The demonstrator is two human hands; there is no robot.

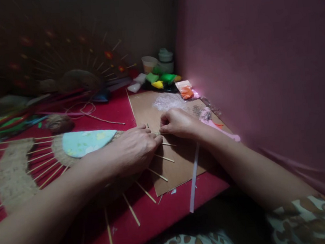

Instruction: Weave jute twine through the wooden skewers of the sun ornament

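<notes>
A half-round fan (pixel 15 176) of thin sticks and burlap bands lies on the red table, a pale blue floral half-circle (pixel 88 142) at its centre. My left hand (pixel 136 145) rests over the fan's right part, its fingers bent and gripping the burlap edge; the palm hides much of it. Stick ends (pixel 164 158) poke out below that hand. Just beside those fingertips, my right hand (pixel 176 122) is closed in a pinch at the end of the burlap band. What lies between its fingertips is too small to make out.
Under both hands is a brown board (pixel 181 170). A pink glue gun (pixel 225 131) and a translucent glue stick (pixel 195 178) lie at the right. Behind are colourful clay packets (pixel 168 78), a paper cup (pixel 149 64), a twine ball (pixel 59 123) and a decorated fan (pixel 80 76).
</notes>
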